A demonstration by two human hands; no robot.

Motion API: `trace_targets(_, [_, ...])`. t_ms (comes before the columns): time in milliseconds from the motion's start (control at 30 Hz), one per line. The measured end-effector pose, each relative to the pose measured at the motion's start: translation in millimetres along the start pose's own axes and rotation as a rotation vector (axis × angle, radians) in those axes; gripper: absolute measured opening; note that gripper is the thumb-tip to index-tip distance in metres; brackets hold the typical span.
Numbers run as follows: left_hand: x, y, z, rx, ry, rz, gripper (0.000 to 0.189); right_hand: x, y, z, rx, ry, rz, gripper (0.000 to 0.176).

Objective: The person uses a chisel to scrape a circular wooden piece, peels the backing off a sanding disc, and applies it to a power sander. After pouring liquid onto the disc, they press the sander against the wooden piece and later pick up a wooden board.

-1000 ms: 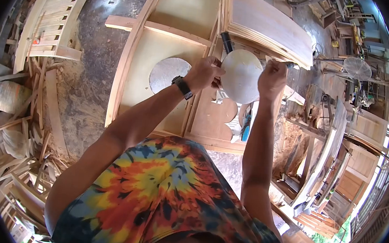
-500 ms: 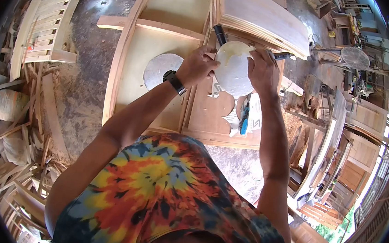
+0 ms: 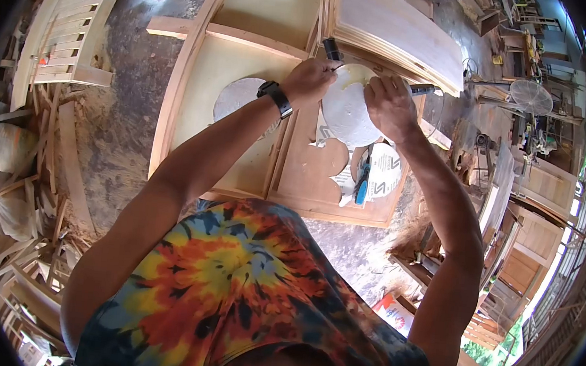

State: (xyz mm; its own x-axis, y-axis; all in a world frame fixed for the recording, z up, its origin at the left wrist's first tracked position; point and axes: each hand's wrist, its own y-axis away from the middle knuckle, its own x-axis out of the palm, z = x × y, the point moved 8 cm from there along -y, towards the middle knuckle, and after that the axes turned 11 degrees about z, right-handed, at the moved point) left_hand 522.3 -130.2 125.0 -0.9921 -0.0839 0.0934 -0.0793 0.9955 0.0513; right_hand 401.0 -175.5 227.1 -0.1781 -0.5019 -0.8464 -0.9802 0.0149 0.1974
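Note:
A round whitish disc [image 3: 350, 115] with a yellowish patch along its top edge lies in front of me, above a wooden frame. My left hand [image 3: 309, 81] is closed in a pinch at its upper left rim; a watch is on that wrist. My right hand [image 3: 392, 104] has its fingers curled over the upper right rim, fingertips on the disc's face. A black handle [image 3: 331, 49] pokes out beyond the disc at upper left, and a black part [image 3: 423, 89] sticks out past my right hand. What joins them under the disc is hidden.
Printed white sheet pieces [image 3: 383, 170] and a blue-handled tool [image 3: 362, 185] lie on the brown panel. Another grey-white disc [image 3: 234, 99] rests left, partly behind my wrist. Stacked boards [image 3: 397, 28] stand at the back; a fan [image 3: 530, 97] is at right, scrap wood [image 3: 50, 134] at left.
My left hand has moved up to the disc's top left rim. My right hand has shifted slightly inward over the disc, its fingers curled tighter, with the elbow swung outward.

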Motion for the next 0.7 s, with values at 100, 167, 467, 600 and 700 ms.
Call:
trace_targets(100, [-5,-9,-3,0.042,-0.098,0.001,0.040,2,1,-4,-0.015,-0.026,-0.033,0.011])
trace_targets(167, [-6,-9,-6,0.068,-0.179,0.005,0.040,4,1,-9,-0.001,-0.055,-0.070,0.010])
trace_targets(467, [-8,-15,-10,0.046,-0.282,0.048,0.043,2,-3,-30,0.129,-0.232,-0.186,0.008])
trace_targets(600, [-7,-14,-5,-0.002,-0.224,0.075,0.042,-12,0,-50,0.263,-0.584,-0.257,0.012])
trace_targets(700, [-3,-14,1,0.011,-0.149,0.042,0.040,-3,7,-55,0.232,-0.775,-0.225,0.018])
